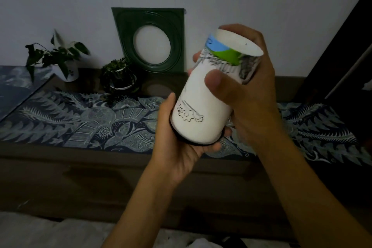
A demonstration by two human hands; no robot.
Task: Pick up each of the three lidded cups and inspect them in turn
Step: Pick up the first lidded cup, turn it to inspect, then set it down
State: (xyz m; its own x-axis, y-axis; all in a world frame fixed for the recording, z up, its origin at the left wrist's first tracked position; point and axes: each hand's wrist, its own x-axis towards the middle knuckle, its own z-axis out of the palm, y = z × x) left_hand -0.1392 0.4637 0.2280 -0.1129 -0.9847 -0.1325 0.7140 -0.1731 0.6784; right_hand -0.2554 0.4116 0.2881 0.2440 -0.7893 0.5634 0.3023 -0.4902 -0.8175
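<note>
I hold one white paper cup (203, 106) in the air above the cabinet, tilted with its base pointing up and to the right. It carries a blue and green print near the base and a line drawing lower down. Its black lid (181, 137) faces down into my left hand (179, 147), which cups it from below. My right hand (251, 86) wraps the upper body, thumb across the front. No other lidded cup is visible.
A dark wooden cabinet (80, 167) carries a blue patterned cloth (90, 123). At the back stand two potted plants (118, 76) and a green square frame (151, 40) leaning on the wall. A dark door edge (346, 56) is at right.
</note>
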